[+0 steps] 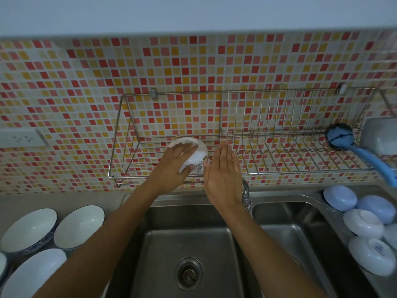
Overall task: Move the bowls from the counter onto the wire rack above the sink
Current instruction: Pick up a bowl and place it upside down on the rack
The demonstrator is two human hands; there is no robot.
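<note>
My left hand grips a small white bowl with a printed band, tilted on its side over the left part of the wire rack. My right hand is flat with fingers apart, its thumb side against the bowl's right edge. Three large white bowls stand upright on the left counter: one at the far left, one beside the sink, one in front. Several small bowls lie upside down on the right counter, among them a blue one and a white one.
A blue dish brush lies on the rack's right end next to a pale container. A double steel sink sits below, with a tap between the basins. A wall socket is at the left.
</note>
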